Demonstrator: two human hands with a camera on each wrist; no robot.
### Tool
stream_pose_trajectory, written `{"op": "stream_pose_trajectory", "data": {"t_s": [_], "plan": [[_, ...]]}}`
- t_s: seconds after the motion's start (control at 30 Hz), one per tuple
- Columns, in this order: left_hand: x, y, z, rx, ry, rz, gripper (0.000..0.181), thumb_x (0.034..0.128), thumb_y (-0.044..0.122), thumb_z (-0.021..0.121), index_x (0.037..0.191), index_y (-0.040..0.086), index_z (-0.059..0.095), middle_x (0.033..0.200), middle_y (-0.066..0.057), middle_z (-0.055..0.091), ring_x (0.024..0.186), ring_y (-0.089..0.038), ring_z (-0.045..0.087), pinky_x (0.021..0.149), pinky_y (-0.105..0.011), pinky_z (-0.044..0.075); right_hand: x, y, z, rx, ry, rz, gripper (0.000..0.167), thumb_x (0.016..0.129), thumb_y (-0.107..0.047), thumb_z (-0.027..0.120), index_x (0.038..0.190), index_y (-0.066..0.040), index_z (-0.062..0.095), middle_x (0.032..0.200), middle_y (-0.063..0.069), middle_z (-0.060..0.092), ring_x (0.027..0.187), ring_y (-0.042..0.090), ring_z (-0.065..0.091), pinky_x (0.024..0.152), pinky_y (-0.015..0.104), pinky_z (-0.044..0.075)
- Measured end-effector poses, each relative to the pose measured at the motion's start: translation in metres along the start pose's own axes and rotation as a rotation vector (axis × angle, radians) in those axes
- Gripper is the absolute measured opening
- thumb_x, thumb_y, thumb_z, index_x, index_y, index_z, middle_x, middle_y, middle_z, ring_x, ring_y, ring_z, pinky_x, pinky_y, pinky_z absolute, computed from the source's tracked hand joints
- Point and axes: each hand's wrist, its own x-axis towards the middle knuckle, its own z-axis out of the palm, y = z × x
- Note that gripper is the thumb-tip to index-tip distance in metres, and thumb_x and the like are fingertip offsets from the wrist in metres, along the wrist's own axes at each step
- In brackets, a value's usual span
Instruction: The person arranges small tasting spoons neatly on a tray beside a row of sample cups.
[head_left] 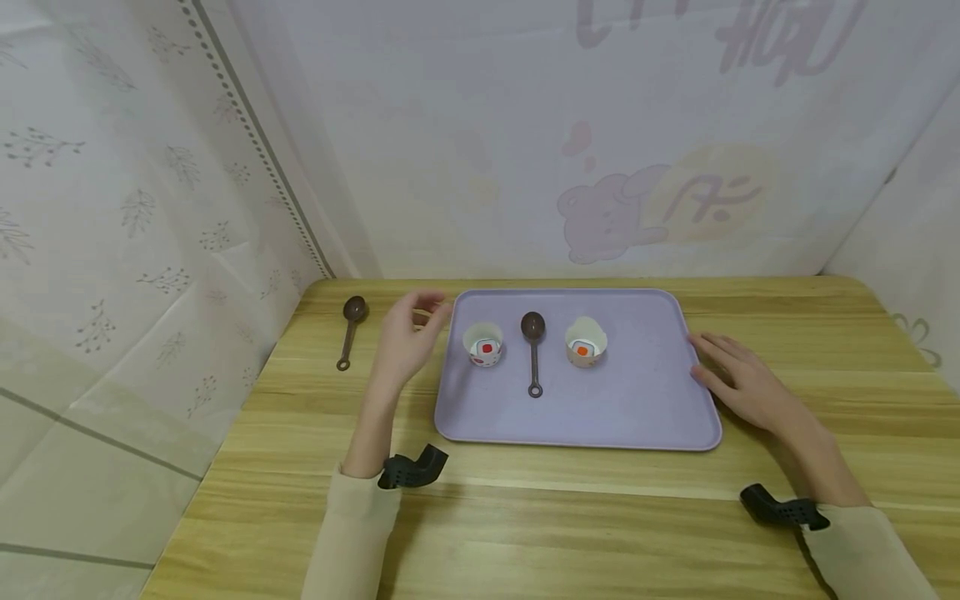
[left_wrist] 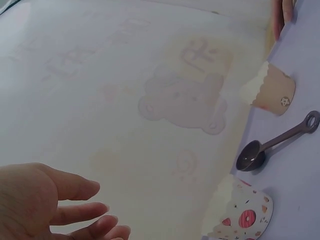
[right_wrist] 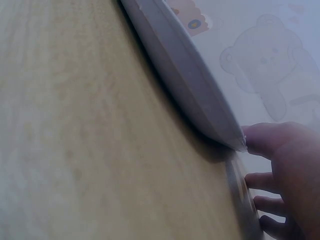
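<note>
A purple tray (head_left: 645, 400) lies on the wooden table. On it, from left to right, are a paper cup with a red piece inside (head_left: 483, 345), a brown spoon (head_left: 533, 327) and a cup with an orange piece inside (head_left: 586, 342). The left hand (head_left: 408, 337) hovers by the tray's left edge with relaxed, bent fingers, holding nothing; in the left wrist view that hand (left_wrist: 55, 202) has its fingers apart. At the tray's right edge the right hand (head_left: 746, 383) rests its fingertips, and in the right wrist view the hand's (right_wrist: 290, 175) thumb touches the rim.
A second brown spoon (head_left: 354, 309) lies on the table left of the left hand. Behind the table hangs a pale cloth (head_left: 450, 167) with a printed bear, and a leaf-patterned curtain (head_left: 135, 208) hangs at the left.
</note>
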Motion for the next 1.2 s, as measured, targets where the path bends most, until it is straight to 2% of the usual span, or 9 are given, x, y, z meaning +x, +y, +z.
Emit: {"op": "stream_pose_trajectory", "data": {"t_s": [0.43,0.93,1.2], "plan": [[0.001,-0.006,-0.01,-0.009,0.017,-0.031,0.029,0.1002,0.018,0.064,0.123,0.0,0.064,0.11,-0.017,0.064,0.097,-0.033,0.062,0.077,-0.035,0.05,-0.001,0.0,0.0,-0.005,-0.009,0.009,0.06,0.105,-0.031,0.054,0.157,-0.007,0.034,0.154,0.033,0.031,0.141,0.058,0.021,0.11,0.073,0.015],[0.002,-0.013,-0.023,0.01,0.049,-0.049,0.031,0.1006,0.019,0.064,0.125,-0.001,0.062,0.112,-0.018,0.063,0.097,-0.032,0.062,0.077,-0.035,0.05,0.0,0.0,0.0,-0.006,-0.009,0.005,0.06,0.105,-0.031,0.054,0.157,-0.007,0.034,0.154,0.034,0.031,0.14,0.059,0.021,0.109,0.073,0.016],[0.001,-0.018,-0.029,0.043,0.059,-0.062,0.036,0.1011,0.027,0.063,0.127,0.002,0.062,0.115,-0.016,0.063,0.101,-0.032,0.062,0.077,-0.038,0.051,0.001,0.001,0.001,-0.014,-0.01,0.011,0.061,0.105,-0.032,0.055,0.157,-0.008,0.034,0.154,0.034,0.031,0.141,0.058,0.021,0.11,0.073,0.015]]}}
